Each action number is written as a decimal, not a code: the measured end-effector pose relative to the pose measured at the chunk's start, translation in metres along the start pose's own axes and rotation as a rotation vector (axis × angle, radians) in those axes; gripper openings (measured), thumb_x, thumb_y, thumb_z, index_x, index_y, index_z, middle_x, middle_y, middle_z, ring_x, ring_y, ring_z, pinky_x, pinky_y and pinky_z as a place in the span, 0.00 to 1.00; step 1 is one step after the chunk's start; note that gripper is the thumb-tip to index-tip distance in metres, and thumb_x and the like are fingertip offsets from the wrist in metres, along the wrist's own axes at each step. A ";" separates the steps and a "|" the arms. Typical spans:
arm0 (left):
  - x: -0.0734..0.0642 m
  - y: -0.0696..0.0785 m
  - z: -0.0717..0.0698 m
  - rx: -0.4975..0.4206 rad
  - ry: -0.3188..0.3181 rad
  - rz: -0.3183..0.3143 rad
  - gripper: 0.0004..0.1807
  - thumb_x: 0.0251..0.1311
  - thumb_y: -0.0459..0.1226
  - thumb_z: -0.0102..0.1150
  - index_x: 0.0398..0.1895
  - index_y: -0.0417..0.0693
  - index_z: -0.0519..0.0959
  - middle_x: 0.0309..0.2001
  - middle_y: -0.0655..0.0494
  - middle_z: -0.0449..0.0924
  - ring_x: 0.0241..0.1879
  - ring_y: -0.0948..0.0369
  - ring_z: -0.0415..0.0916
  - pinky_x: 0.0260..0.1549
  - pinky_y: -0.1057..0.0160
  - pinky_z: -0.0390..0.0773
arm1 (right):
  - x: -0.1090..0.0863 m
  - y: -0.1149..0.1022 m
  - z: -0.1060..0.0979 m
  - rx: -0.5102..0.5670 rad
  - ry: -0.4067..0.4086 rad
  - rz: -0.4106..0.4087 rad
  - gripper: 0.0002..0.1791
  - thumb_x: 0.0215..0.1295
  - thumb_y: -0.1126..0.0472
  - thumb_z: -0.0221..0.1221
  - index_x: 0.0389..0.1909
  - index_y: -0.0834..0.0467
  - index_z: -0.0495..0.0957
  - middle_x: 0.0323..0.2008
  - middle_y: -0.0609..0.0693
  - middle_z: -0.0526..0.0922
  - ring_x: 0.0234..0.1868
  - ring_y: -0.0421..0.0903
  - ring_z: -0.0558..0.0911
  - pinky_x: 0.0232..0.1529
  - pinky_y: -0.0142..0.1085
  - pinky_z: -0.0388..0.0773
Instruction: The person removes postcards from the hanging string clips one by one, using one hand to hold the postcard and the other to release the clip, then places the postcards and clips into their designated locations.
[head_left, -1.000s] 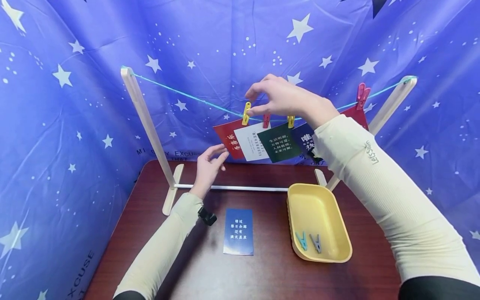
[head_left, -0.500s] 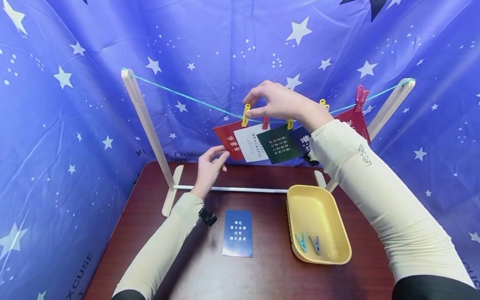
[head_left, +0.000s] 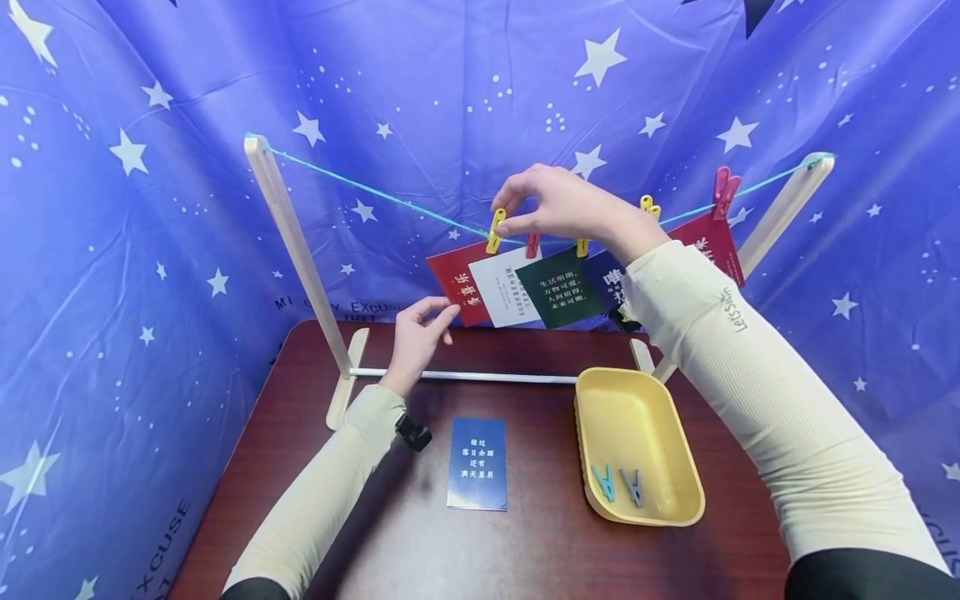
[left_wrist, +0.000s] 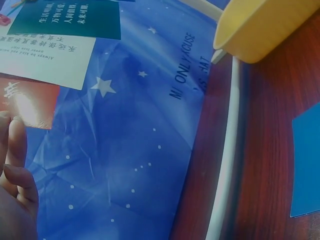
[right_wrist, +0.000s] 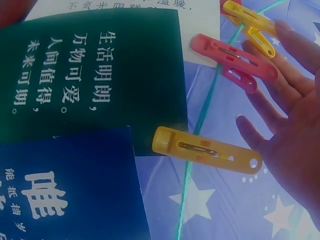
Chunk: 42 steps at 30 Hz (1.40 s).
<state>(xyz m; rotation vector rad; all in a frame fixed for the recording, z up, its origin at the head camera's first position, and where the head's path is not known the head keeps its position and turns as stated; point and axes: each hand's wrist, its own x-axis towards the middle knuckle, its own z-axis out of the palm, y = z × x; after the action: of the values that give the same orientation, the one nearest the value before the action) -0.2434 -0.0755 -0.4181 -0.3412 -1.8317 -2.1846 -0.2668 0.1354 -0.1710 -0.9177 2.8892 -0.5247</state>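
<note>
My right hand [head_left: 562, 200] pinches the handles of a yellow clothespin [head_left: 495, 237] on the teal string [head_left: 360, 183], with thumb and finger at its end in the right wrist view. A red card [head_left: 457, 265] hangs tilted under this clothespin. My left hand [head_left: 416, 337] pinches the red card's lower left edge with its fingertips. Overlapping the red card is a white card [head_left: 498, 292] under a pink-red clothespin [right_wrist: 235, 55]. Beside it hang a green card [head_left: 558, 292] and a dark blue card [right_wrist: 75, 185], the latter partly hidden by the right arm in the head view.
Two wooden posts [head_left: 288, 242] carry the string, joined below by a white rod [head_left: 495, 377]. A yellow basket [head_left: 637, 400] holds a teal clothespin [head_left: 603, 482] and a grey one [head_left: 632, 487]. One blue card [head_left: 477, 492] lies on the table. Another red card [head_left: 708, 246] hangs far right.
My right wrist and forearm have lowered slightly since a second ago, uncovering yellow clothespins to their right. Both hands stay at the same clothespin and red card.
</note>
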 end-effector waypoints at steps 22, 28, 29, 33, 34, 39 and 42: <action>-0.011 0.038 0.005 0.026 0.004 -0.029 0.09 0.63 0.23 0.67 0.43 0.21 0.83 0.30 0.61 0.86 0.14 0.66 0.73 0.20 0.74 0.69 | -0.007 0.004 0.014 0.051 0.178 -0.149 0.06 0.71 0.66 0.64 0.45 0.63 0.83 0.49 0.59 0.78 0.53 0.54 0.73 0.52 0.47 0.72; -0.011 0.037 0.005 0.017 -0.003 -0.016 0.09 0.64 0.24 0.67 0.43 0.22 0.83 0.30 0.64 0.86 0.14 0.66 0.73 0.20 0.74 0.70 | -0.009 0.004 0.016 0.067 0.241 -0.181 0.04 0.71 0.67 0.65 0.41 0.64 0.85 0.47 0.59 0.76 0.51 0.52 0.72 0.48 0.44 0.71; -0.011 0.036 0.005 0.018 -0.003 -0.015 0.09 0.64 0.24 0.67 0.43 0.22 0.83 0.30 0.64 0.86 0.14 0.66 0.73 0.20 0.74 0.70 | -0.010 0.004 0.016 0.070 0.251 -0.186 0.04 0.71 0.67 0.65 0.40 0.63 0.86 0.47 0.58 0.75 0.51 0.52 0.72 0.47 0.44 0.71; -0.011 0.036 0.005 0.026 0.001 -0.011 0.09 0.63 0.24 0.67 0.43 0.22 0.83 0.29 0.65 0.85 0.14 0.66 0.73 0.20 0.74 0.70 | -0.011 0.004 0.017 0.079 0.295 -0.191 0.03 0.70 0.67 0.66 0.39 0.63 0.87 0.45 0.58 0.76 0.51 0.52 0.72 0.47 0.43 0.69; -0.011 0.036 0.005 0.027 0.003 -0.011 0.09 0.63 0.24 0.67 0.43 0.22 0.83 0.29 0.65 0.85 0.14 0.66 0.73 0.19 0.74 0.70 | -0.011 0.004 0.017 0.082 0.304 -0.186 0.04 0.70 0.66 0.66 0.39 0.63 0.87 0.45 0.58 0.76 0.50 0.52 0.72 0.46 0.43 0.69; -0.012 0.038 0.004 0.024 0.007 -0.017 0.09 0.63 0.23 0.67 0.43 0.21 0.83 0.29 0.66 0.85 0.14 0.65 0.73 0.20 0.73 0.70 | -0.013 0.004 0.017 0.090 0.345 -0.159 0.04 0.70 0.65 0.67 0.39 0.62 0.88 0.44 0.57 0.75 0.48 0.52 0.73 0.44 0.42 0.69; -0.012 0.038 0.003 0.021 0.010 -0.024 0.10 0.63 0.23 0.67 0.44 0.21 0.83 0.29 0.66 0.85 0.14 0.65 0.73 0.20 0.74 0.70 | -0.014 0.005 0.018 0.104 0.364 -0.153 0.04 0.69 0.64 0.67 0.39 0.62 0.89 0.43 0.56 0.74 0.47 0.51 0.72 0.44 0.41 0.68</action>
<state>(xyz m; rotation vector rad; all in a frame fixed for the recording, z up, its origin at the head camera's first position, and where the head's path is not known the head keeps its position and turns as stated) -0.2186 -0.0780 -0.3865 -0.3046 -1.8613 -2.1765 -0.2552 0.1416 -0.1896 -1.1402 3.0777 -0.9363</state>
